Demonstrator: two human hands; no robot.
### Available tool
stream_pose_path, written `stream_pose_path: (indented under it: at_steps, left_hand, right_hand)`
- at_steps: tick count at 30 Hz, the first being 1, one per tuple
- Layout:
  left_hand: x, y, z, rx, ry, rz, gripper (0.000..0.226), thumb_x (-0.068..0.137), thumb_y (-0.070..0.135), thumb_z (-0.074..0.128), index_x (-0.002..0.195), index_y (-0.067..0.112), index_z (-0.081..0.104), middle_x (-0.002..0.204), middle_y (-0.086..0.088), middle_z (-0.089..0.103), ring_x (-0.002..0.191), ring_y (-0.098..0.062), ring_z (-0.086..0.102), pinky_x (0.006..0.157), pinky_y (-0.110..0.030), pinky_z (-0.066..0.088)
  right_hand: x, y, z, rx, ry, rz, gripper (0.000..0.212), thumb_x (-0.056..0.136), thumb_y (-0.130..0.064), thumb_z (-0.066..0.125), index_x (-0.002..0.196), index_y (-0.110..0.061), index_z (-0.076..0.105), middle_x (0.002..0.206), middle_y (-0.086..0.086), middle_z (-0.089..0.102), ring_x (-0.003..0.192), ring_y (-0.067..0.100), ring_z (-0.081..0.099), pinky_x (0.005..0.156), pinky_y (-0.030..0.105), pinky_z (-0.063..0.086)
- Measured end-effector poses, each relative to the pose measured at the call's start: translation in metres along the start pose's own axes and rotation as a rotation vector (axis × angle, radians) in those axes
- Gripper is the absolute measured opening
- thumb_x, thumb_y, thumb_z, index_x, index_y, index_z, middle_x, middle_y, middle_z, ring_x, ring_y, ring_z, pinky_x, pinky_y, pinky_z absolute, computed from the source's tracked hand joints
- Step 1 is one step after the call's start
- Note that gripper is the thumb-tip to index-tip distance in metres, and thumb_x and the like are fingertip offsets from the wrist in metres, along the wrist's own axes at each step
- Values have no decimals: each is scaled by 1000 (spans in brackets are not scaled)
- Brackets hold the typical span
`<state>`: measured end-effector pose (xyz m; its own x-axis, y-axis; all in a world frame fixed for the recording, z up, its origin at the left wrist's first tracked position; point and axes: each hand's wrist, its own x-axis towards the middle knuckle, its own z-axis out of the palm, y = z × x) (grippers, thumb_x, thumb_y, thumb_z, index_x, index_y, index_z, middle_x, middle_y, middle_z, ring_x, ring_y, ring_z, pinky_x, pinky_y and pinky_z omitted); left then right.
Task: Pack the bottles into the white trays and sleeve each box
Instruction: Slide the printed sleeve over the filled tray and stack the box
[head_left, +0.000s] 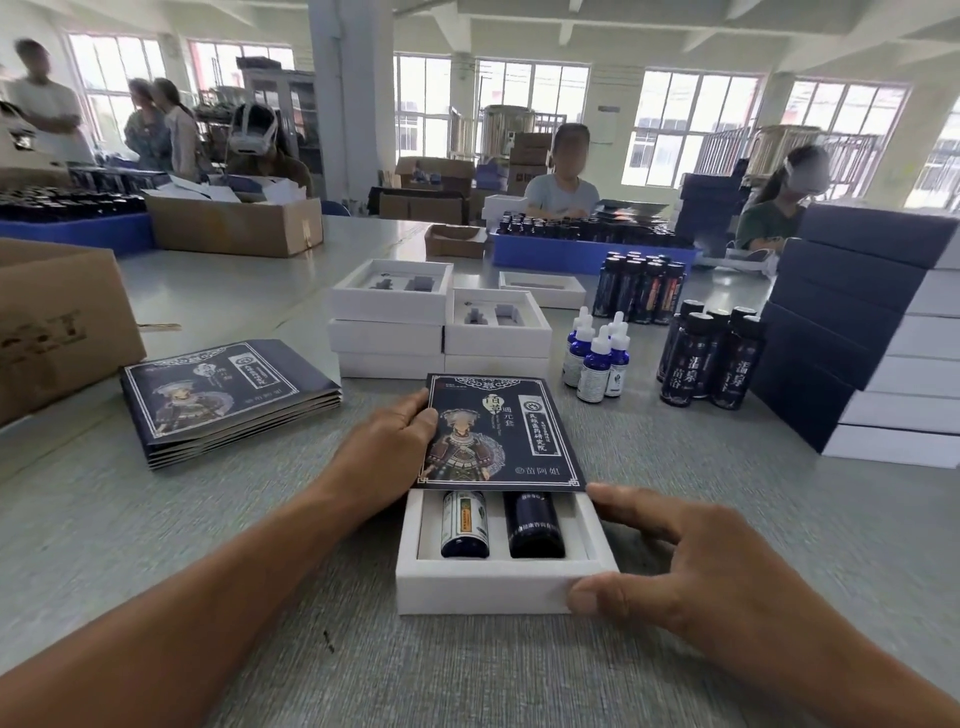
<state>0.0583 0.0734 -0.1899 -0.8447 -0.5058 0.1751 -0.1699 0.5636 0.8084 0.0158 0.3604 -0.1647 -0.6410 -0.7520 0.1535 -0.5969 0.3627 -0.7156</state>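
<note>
While the left hand grips the left edge of the dark printed sleeve, thumb on top, the sleeve covers only the far part of the white tray. Near part of tray stays exposed on the grey desk.

Tray contents: two bottles lying side by side in the insert. Left slot: blue bottle with a green-and-white label. Right slot: dark bottle with pale lettering. Upper ends of both hidden under the sleeve.

Right hand: grip clamped on the tray's near right corner, thumb against the front wall, index finger laid along the right wall.

Elsewhere on the desk:
- Stack of flat printed sleeves to the left.
- Empty white trays, stacked, just behind the sleeve; recesses visible in the top ones.
- Cluster of small blue dropper bottles with white caps, right of the stack.
- Group of tall dark bottles, just right of the droppers; a second group farther back.
- Stack of finished navy-sleeved boxes at the right edge.
- Cardboard carton at far left.

Other persons sit and stand at the far side of the room; details blurred.
</note>
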Motion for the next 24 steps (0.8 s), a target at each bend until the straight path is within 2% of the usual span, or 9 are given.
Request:
stream_pose_path:
  at_steps: [2,5,8,10,13,14,16,19,24]
  left_hand:
    - [0,0,-1,-23,-5,-5,44,104,36,43,148,31,43,138,10,57,113,-5,55,96,-27,41]
    - [0,-1,-1,-68,1,-12,42,102,37,47,144,34,48,117,20,64,102,0,61,89,-25,45]
    - [-1,1,-1,-62,10,-1,34,102,36,49,135,36,56,98,26,67,94,-3,65,90,-32,50]
    - [-3,3,0,-47,7,19,31,102,35,48,130,35,61,103,21,70,98,-8,66,93,-35,49]
    - [-5,4,-1,5,12,30,37,104,37,43,136,25,58,127,9,65,115,-13,58,102,-33,42]
    - [-5,4,-1,27,8,31,40,105,38,40,136,21,58,131,4,63,119,-17,57,107,-37,40]
    - [-6,5,0,56,-4,36,41,106,39,37,132,17,61,129,-4,65,119,-24,57,108,-44,41]
    - [-6,6,0,71,0,51,38,107,36,37,125,19,65,118,-4,69,110,-26,61,103,-41,45]
    - [-5,6,1,80,9,59,37,107,37,37,126,22,65,116,0,69,108,-24,61,100,-41,46]
  right_hand:
    - [1,0,0,-20,14,-13,89,46,-84,77,127,-59,51,116,-51,52,108,-27,49,81,-2,40]
    - [1,1,0,-88,11,-38,99,48,-91,69,137,-61,37,119,-57,43,108,-33,42,74,-6,37]
    - [2,2,-1,-122,-34,-38,111,49,-94,64,146,-58,24,124,-58,37,113,-33,37,77,-4,36]
    - [2,2,-4,-138,-71,-45,108,52,-93,64,145,-57,25,120,-62,34,113,-34,35,78,-6,35]
    - [2,0,-9,-139,-114,-28,101,52,-90,67,140,-66,24,119,-62,36,114,-31,38,79,-6,36]
    - [2,0,-10,-134,-124,-20,98,52,-89,69,137,-70,24,119,-61,38,114,-31,38,78,-5,36]
    - [3,3,-13,-147,-135,-22,99,51,-89,69,136,-72,20,119,-59,39,114,-33,36,78,-2,37]
    - [4,7,-13,-166,-146,-27,109,51,-90,68,144,-64,17,123,-55,35,115,-32,34,81,2,36]
    - [5,10,-9,-152,-73,-30,104,52,-90,66,144,-57,30,115,-57,39,111,-33,39,79,-2,37]
